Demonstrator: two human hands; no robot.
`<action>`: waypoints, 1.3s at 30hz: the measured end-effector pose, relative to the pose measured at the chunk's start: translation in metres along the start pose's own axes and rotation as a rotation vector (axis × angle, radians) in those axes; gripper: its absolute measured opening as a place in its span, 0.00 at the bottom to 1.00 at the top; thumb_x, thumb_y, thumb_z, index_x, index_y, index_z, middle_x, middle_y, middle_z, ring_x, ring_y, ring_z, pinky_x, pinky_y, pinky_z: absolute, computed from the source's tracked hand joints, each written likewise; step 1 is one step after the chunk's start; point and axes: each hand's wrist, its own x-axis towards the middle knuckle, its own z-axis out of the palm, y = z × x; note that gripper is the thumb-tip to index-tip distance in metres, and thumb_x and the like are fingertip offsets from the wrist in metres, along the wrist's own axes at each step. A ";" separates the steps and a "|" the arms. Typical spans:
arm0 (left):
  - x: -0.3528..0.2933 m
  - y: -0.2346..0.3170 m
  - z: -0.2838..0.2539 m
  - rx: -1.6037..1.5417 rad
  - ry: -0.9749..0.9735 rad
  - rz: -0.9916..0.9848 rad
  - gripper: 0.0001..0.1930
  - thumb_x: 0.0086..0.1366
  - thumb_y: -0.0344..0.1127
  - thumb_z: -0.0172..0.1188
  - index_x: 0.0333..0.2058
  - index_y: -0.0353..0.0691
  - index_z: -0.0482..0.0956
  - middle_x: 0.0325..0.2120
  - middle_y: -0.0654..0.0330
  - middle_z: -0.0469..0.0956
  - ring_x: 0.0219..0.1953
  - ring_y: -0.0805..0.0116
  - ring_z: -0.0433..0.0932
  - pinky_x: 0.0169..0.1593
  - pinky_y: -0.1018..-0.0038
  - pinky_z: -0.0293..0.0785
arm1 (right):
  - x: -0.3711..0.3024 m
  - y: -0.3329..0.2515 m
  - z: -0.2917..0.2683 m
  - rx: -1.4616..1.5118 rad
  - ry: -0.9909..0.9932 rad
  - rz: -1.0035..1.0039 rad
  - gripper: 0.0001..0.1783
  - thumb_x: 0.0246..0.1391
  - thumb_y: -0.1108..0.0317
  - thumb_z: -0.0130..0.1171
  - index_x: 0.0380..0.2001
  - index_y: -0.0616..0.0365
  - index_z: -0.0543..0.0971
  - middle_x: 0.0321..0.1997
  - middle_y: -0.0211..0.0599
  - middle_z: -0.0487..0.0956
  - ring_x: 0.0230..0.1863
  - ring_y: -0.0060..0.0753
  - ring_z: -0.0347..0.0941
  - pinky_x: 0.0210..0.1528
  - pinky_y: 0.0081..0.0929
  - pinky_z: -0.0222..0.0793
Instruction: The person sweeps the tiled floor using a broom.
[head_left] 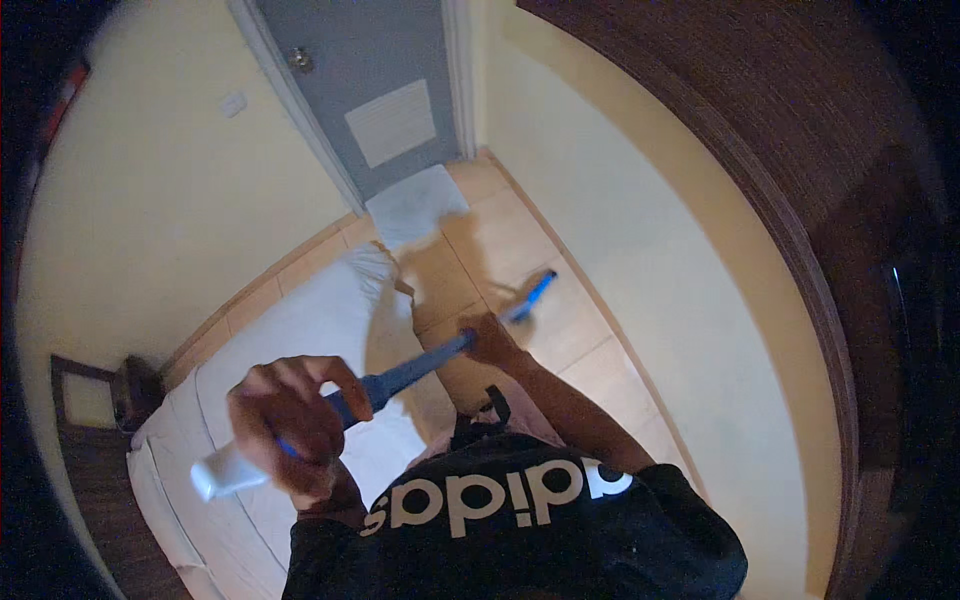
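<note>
A long-handled floor tool (421, 368) slants across in front of me, with a grey-blue pole and a white end piece at the upper left hand. Its blue head (535, 295) is blurred against the tiled floor; whether it is a mop or a broom I cannot make out. My left hand (292, 420) is wrapped round the upper part, near the white end. Farther down the pole, my right hand (490, 342) is closed round it, its fingers partly hidden. The head lies beyond my right hand, toward the right-hand wall.
On the left, a bed (225, 350) with a white sheet runs along the wall. A white mat (418, 205) lies before a grey door (370, 50) with a white vent panel. A pale wall (680, 270) and dark wooden panelling (800, 130) bound the right side.
</note>
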 end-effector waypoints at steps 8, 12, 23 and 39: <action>-0.013 -0.066 -0.058 -0.201 0.502 -0.298 0.12 0.50 0.44 0.46 0.12 0.49 0.63 -0.01 0.70 0.53 0.00 0.75 0.51 0.26 0.67 0.57 | -0.057 0.074 0.005 -0.231 -0.255 0.233 0.14 0.25 0.64 0.55 0.19 0.61 0.71 0.22 0.45 0.70 0.28 0.45 0.66 0.34 0.35 0.59; -0.008 -0.090 -0.099 -0.211 0.475 -0.353 0.11 0.45 0.41 0.53 0.12 0.49 0.62 0.04 0.71 0.58 0.07 0.78 0.58 0.27 0.68 0.55 | -0.022 0.079 -0.012 -0.352 -0.432 0.313 0.11 0.29 0.63 0.52 0.17 0.60 0.70 0.16 0.45 0.70 0.18 0.46 0.66 0.24 0.35 0.61; 0.168 -0.097 -0.201 -0.173 -0.354 -0.073 0.03 0.46 0.25 0.51 0.19 0.42 0.70 0.06 0.64 0.66 0.09 0.76 0.65 0.29 0.73 0.66 | 0.221 0.095 -0.054 -0.027 0.021 -0.097 0.13 0.21 0.61 0.55 0.14 0.56 0.68 0.14 0.42 0.67 0.20 0.46 0.64 0.25 0.35 0.60; 0.175 -0.289 -0.317 -0.454 0.290 -0.386 0.12 0.45 0.38 0.54 0.09 0.48 0.62 0.04 0.68 0.65 0.07 0.78 0.62 0.21 0.76 0.58 | 0.207 0.157 -0.122 -0.150 0.159 0.551 0.06 0.28 0.68 0.51 0.15 0.55 0.67 0.15 0.40 0.67 0.20 0.42 0.65 0.25 0.36 0.59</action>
